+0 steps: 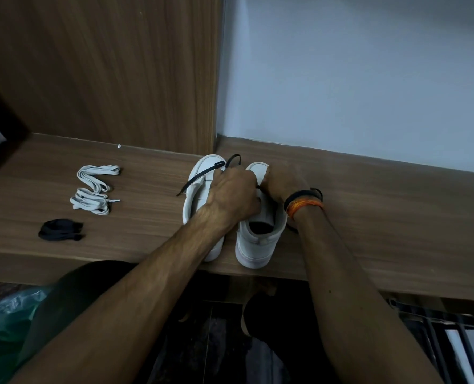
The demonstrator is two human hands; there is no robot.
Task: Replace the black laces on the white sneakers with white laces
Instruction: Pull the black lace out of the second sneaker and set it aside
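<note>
Wooden shelf (368,189): left hand (234,194) and right hand (282,184) apparently pinch black lace (202,173).

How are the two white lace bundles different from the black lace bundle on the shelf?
The white lace bundles are pale, long folded loops lying farther back; the black lace bundle is dark, one tighter wad nearer the front edge. There are two white bundles and one black. All lie loose and untouched, left of the sneakers.

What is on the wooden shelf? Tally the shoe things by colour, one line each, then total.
White sneakers: 2, left one and right one
White lace bundles: 2, farther one and nearer one
Black lace bundle lying loose: 1
Black lace being pulled at the sneakers: 1
Total: 6
</note>
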